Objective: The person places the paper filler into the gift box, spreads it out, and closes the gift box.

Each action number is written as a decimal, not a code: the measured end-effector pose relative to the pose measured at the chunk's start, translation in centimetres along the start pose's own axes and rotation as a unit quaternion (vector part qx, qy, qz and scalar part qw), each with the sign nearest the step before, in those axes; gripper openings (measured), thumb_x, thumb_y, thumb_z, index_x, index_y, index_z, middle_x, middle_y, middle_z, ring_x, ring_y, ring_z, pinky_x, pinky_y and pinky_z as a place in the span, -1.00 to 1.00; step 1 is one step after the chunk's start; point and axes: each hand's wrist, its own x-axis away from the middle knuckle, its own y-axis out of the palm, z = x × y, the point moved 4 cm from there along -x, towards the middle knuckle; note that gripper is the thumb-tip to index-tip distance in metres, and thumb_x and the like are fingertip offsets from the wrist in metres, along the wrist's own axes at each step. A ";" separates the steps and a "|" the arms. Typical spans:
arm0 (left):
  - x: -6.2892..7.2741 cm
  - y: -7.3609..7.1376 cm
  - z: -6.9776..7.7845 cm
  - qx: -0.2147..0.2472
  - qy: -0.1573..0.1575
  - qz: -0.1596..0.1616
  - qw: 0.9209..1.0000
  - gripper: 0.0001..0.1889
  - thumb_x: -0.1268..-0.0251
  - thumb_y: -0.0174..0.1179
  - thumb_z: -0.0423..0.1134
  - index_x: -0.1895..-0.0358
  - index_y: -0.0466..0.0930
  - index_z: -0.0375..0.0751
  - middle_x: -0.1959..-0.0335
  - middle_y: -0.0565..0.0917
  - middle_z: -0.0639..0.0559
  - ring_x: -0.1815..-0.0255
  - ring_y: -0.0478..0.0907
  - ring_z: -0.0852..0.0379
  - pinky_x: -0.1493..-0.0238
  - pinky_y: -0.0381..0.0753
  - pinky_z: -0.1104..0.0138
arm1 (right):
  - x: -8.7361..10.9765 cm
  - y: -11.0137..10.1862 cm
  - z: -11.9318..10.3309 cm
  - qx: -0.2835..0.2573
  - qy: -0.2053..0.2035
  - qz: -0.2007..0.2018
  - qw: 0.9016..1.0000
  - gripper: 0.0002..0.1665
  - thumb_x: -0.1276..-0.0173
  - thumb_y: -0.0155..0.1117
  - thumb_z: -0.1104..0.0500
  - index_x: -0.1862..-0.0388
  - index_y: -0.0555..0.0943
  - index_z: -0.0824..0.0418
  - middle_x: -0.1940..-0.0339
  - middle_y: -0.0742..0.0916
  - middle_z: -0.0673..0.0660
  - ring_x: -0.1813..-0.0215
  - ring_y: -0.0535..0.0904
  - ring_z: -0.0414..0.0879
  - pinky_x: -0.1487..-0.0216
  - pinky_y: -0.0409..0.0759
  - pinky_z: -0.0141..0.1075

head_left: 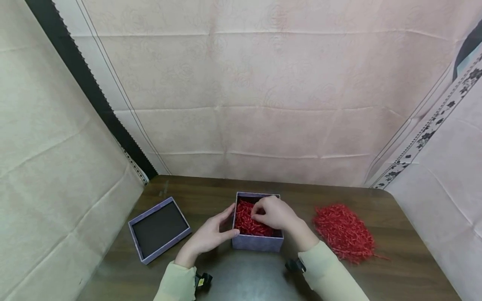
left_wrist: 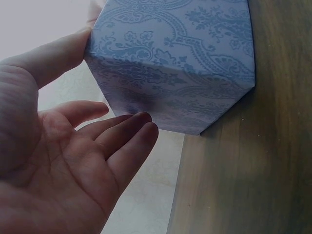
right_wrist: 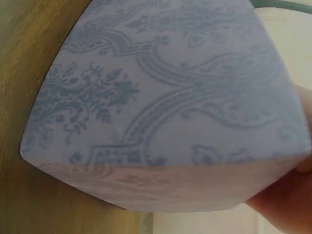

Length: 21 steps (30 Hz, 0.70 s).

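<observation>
A box with a blue-grey floral pattern stands on the table, holding red shredded paper. My left hand steadies it from the left, thumb at the near corner. In the left wrist view, the straight fingers lie against the patterned side. My right hand reaches over the right wall into the box, its thumb and forefinger curled together at the shredded paper. Part of that hand shows behind the box wall in the right wrist view, fingertips hidden.
The box lid, dark inside, lies upturned on the left of the table. A loose heap of red shredded paper sits to the right, beside the right forearm. Pale cloth hangs behind the wooden table and on both sides.
</observation>
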 end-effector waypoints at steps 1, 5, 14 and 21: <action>0.0 0.0 0.0 0.000 0.000 0.000 1.000 -0.12 -0.56 0.33 -0.01 -0.76 0.07 -0.10 -0.72 0.17 -0.05 -0.66 0.23 -0.15 -0.57 0.27 -0.16 | 0.2 0.1 -0.1 0.004 -0.008 -0.016 1.000 -0.91 -0.48 0.49 0.11 0.28 0.83 -0.06 0.32 0.79 -0.21 0.39 0.59 -0.34 0.19 0.68 -0.28; 0.0 -0.1 0.1 0.000 0.002 0.001 1.000 -0.12 -0.56 0.33 -0.01 -0.75 0.07 -0.12 -0.72 0.17 -0.07 -0.66 0.24 -0.18 -0.56 0.29 -0.17 | 0.7 0.0 -0.6 0.011 -0.022 -0.045 0.999 -0.93 -0.47 0.50 0.13 0.25 0.85 -0.03 0.29 0.80 -0.16 0.30 0.66 -0.29 0.10 0.74 -0.24; -0.1 0.0 0.0 0.000 0.003 -0.001 1.000 -0.12 -0.56 0.33 -0.01 -0.75 0.06 -0.12 -0.73 0.16 -0.05 -0.66 0.22 -0.15 -0.58 0.26 -0.15 | 1.7 -1.6 -0.3 -0.017 -0.035 0.031 0.999 -0.78 -0.46 0.49 0.18 -0.05 0.86 0.13 -0.03 0.83 0.05 -0.11 0.75 -0.04 -0.19 0.71 -0.01; -0.1 0.0 -0.2 -0.002 0.002 -0.001 1.000 -0.12 -0.57 0.32 -0.01 -0.76 0.06 -0.12 -0.73 0.15 -0.04 -0.66 0.23 -0.16 -0.57 0.28 -0.14 | 4.1 -2.6 1.5 -0.079 -0.037 0.136 0.987 -0.75 -0.47 0.49 0.22 -0.09 0.84 0.13 -0.08 0.82 -0.01 -0.08 0.76 -0.05 -0.02 0.77 -0.04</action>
